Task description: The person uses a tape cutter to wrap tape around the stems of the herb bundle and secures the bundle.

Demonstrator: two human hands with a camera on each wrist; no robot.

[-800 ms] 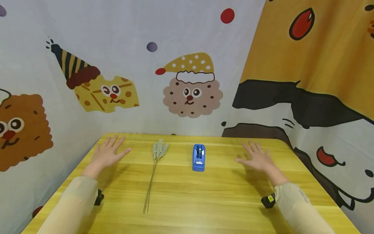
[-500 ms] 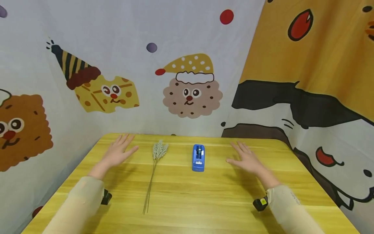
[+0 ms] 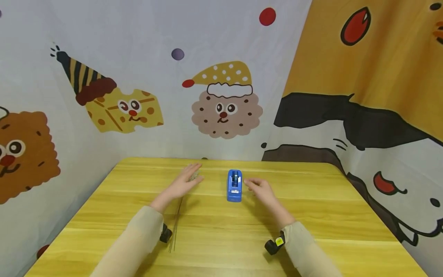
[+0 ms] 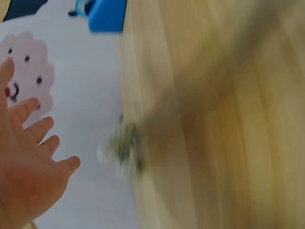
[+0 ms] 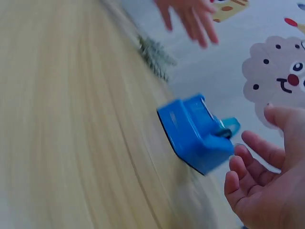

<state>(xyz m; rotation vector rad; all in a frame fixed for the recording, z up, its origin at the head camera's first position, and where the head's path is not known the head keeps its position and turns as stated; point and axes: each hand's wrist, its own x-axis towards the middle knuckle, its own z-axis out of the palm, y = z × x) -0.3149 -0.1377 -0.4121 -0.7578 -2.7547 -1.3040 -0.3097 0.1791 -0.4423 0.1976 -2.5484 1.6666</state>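
Observation:
In the head view a blue tape dispenser (image 3: 234, 195) stands on the table, a roll of tape in its top. My right hand (image 3: 262, 191) hovers just right of it with fingers loosely bent and holding nothing; the right wrist view shows a gap between those fingers and the dispenser (image 5: 188, 131). Left of the dispenser lie dried wheat-like stems (image 3: 176, 223), whose pale heads are mostly covered by my left hand (image 3: 180, 186). That hand is over them with fingers extended and grips nothing. In the left wrist view the heads (image 4: 123, 148) look blurred, apart from the fingers.
The wooden table (image 3: 214, 238) has a light yellow grain. Behind and beside it hangs a cloth (image 3: 145, 46) printed with cartoon food and animals. A small black camera (image 3: 166, 233) is on the left wrist, another camera (image 3: 273, 246) on the right.
Both hands have moved inward: the left one rightward over the wheat-like stems, the right one leftward to the dispenser's side. The right fingers have gone from spread to bent. The dispenser and stems have stayed put.

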